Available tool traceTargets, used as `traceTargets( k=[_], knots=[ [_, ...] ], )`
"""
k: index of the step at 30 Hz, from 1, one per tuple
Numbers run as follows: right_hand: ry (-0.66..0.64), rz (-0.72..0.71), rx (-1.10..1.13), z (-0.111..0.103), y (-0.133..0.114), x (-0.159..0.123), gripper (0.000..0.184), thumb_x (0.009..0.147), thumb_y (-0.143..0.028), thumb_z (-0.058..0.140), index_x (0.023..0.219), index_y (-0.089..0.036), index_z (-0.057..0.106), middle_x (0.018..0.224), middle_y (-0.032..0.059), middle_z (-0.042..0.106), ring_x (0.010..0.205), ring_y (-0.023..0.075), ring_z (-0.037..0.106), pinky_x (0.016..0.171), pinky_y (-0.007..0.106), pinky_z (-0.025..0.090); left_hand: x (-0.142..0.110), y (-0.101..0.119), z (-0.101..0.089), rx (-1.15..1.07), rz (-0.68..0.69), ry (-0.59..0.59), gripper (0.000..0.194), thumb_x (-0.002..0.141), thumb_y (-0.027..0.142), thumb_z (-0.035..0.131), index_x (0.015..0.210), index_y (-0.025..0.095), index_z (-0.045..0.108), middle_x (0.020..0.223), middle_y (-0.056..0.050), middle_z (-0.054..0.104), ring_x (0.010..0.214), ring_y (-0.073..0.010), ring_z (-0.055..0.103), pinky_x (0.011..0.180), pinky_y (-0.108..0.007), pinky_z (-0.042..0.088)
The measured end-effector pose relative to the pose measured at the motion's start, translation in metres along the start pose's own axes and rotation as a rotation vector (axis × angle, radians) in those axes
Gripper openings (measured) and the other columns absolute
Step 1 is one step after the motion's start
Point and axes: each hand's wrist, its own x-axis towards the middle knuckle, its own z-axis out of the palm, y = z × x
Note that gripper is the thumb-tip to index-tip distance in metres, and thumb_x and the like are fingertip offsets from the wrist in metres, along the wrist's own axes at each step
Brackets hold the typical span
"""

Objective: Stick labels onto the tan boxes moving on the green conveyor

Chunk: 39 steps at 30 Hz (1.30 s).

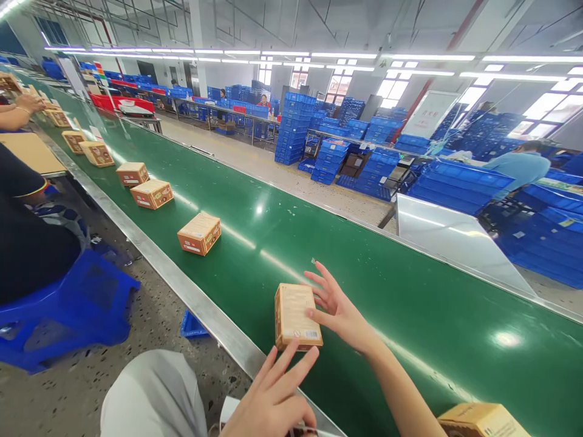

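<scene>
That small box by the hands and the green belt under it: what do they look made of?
The small box looks like printed cardboard: matt tan faces, folded edges, a barcode label. The green belt seems to be smooth rubber or plastic sheet, since it mirrors the ceiling lights.

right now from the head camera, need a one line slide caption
Two open hands, left hand and right hand, frame a small cardboard box on a green conveyor belt.

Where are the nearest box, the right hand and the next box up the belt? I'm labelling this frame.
nearest box (295, 314), head view, top face.
right hand (337, 308), head view, palm.
next box (199, 233), head view, top face.
</scene>
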Motion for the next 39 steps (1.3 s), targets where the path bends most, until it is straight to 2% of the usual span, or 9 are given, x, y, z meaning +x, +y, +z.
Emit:
traceTargets(
  k=[6,10,15,18,22,26,31,35,39],
  knots=[
    [0.235,0.063,0.091,0.002,0.003,-0.016,0.045,0.07,-0.053,0.089,0.102,-0.023,0.076,0.122,0.0102,0.071,0.119,0.031,0.061,0.101,0.041,0.05,0.01,-0.001,-0.01,-0.078,-0.115,-0.086,0.011,0.078,0.012,0.056,0.08,0.022,0.061,0.157,-0.003,0.04,0.146,-0.0312,0.037,0.108,-0.051,0.049],
    [0.417,0.171,0.146,0.013,0.014,-0.043,0.049,0.066,-0.062,0.088,0.087,-0.019,0.08,0.116,0.013,0.073,0.103,0.0337,0.067,0.081,0.036,0.057,0.01,0.001,-0.002,-0.126,-0.106,-0.146,0.022,0.065,0.005,0.059,0.08,0.021,0.062,0.157,-0.002,0.038,0.143,-0.032,0.039,0.102,-0.036,0.055],
    [0.592,0.212,0.21,0.033,0.011,-0.063,0.051,0.059,-0.065,0.09,0.08,-0.019,0.08,0.115,0.0111,0.073,0.091,0.0293,0.067,0.063,0.028,0.056,0.016,0.012,-0.006,-0.013,0.007,-0.243,0.01,0.079,0.009,0.067,0.081,0.019,0.065,0.159,-0.005,0.033,0.143,-0.0325,0.039,0.109,-0.034,0.05],
    [0.667,0.213,0.213,0.036,0.009,-0.067,0.05,0.056,-0.064,0.09,0.079,-0.02,0.079,0.11,0.0104,0.073,0.085,0.0269,0.066,0.059,0.027,0.055,0.016,0.017,0.002,0.049,0.083,-0.07,0.015,0.087,0.022,0.066,0.073,0.019,0.063,0.156,-0.008,0.043,0.139,-0.0326,0.047,0.106,-0.033,0.052],
    [0.697,0.202,0.142,0.031,0.006,-0.072,0.047,0.058,-0.062,0.087,0.074,-0.019,0.076,0.11,0.0115,0.073,0.083,0.0271,0.066,0.057,0.028,0.055,0.016,0.024,0.024,0.107,0.102,0.186,0.032,0.095,0.027,0.054,0.064,0.02,0.06,0.153,-0.003,0.05,0.137,-0.0261,0.05,0.101,-0.027,0.053],
    [0.684,0.181,-0.019,0.024,0.002,-0.078,0.045,0.063,-0.064,0.08,0.071,-0.02,0.071,0.111,0.0126,0.073,0.085,0.0292,0.067,0.058,0.031,0.056,0.019,0.033,0.033,0.167,0.076,0.286,0.039,0.097,0.022,0.043,0.06,0.021,0.057,0.151,0.002,0.052,0.134,-0.0215,0.054,0.09,-0.024,0.057],
    [0.679,0.165,-0.285,0.007,-0.002,-0.082,0.042,0.068,-0.059,0.078,0.085,-0.022,0.066,0.096,0.0103,0.074,0.087,0.0314,0.069,0.062,0.034,0.054,0.023,0.041,0.026,0.244,0.14,0.12,0.033,0.098,0.021,0.05,0.067,0.021,0.059,0.148,0.001,0.055,0.126,-0.0226,0.062,0.09,-0.023,0.057],
    [0.736,0.112,-0.521,-0.012,-0.001,-0.089,0.053,0.078,-0.059,0.07,0.114,-0.022,0.055,0.11,0.0101,0.072,0.08,0.0277,0.072,0.055,0.032,0.053,0.023,0.047,0.022,0.189,0.138,0.1,0.036,0.103,0.02,0.045,0.069,0.022,0.058,0.144,0.002,0.059,0.123,-0.0216,0.064,0.092,-0.025,0.057],
    [0.59,-0.114,-0.767,-0.017,-0.013,-0.113,0.026,0.096,-0.048,0.057,0.109,-0.026,0.064,0.103,0.0042,0.074,0.093,0.0247,0.071,0.063,0.026,0.057,0.025,0.049,-0.004,-0.013,-0.019,-0.1,0.027,0.104,0.027,0.052,0.08,0.021,0.06,0.142,-0.003,0.061,0.127,-0.02,0.061,0.106,-0.027,0.05]
  ],
)
